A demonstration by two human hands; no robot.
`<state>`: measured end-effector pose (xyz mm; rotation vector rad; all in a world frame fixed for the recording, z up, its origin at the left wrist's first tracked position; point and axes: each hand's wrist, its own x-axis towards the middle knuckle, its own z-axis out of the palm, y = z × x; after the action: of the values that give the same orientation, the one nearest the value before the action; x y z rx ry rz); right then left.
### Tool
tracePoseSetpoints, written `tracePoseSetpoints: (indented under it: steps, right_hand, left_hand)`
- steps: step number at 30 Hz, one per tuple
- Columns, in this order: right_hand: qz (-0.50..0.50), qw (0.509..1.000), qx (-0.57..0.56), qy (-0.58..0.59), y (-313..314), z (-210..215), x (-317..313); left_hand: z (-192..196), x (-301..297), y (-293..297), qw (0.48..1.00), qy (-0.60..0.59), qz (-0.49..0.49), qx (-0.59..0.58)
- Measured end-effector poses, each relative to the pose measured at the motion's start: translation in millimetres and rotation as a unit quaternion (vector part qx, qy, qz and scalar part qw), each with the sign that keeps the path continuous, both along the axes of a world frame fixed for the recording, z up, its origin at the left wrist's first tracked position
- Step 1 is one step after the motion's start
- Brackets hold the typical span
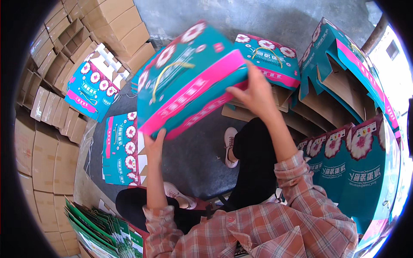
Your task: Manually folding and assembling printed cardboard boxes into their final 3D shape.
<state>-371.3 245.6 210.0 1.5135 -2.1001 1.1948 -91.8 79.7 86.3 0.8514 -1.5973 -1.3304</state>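
Observation:
A teal gift box [193,64] with pink edges, printed flowers and a yellow cord handle [165,77] is held up in front of me, tilted with its right end higher. Its outline is a little blurred. My left hand [154,146] grips the lower left corner, the thumb on the near face. At the right end, my right hand [254,92] is closed on the edge, its thumb against the pink strip. The fingers of both hands are partly hidden by the box.
Flat printed cartons [122,148] lie on the floor at left. Matching boxes stand behind [269,58] and at right [361,167], some open. Plain brown cartons [43,159] are stacked at far left. Green folded cartons [107,232] sit at lower left. A grey wall [266,17] is behind.

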Motion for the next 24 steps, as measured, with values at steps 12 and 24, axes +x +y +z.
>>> tracePoseSetpoints:
  steps: [12,24]
  right_hand:
    - [-0.311,0.937,-0.148,-0.054,52,-68,-153]
    - [-0.330,0.923,-0.193,0.040,81,-93,-135]
  left_hand:
    - [72,-288,-76,0.946,0.052,-0.258,-0.189]
    - [26,-314,-60,0.907,-0.148,-0.317,-0.234]
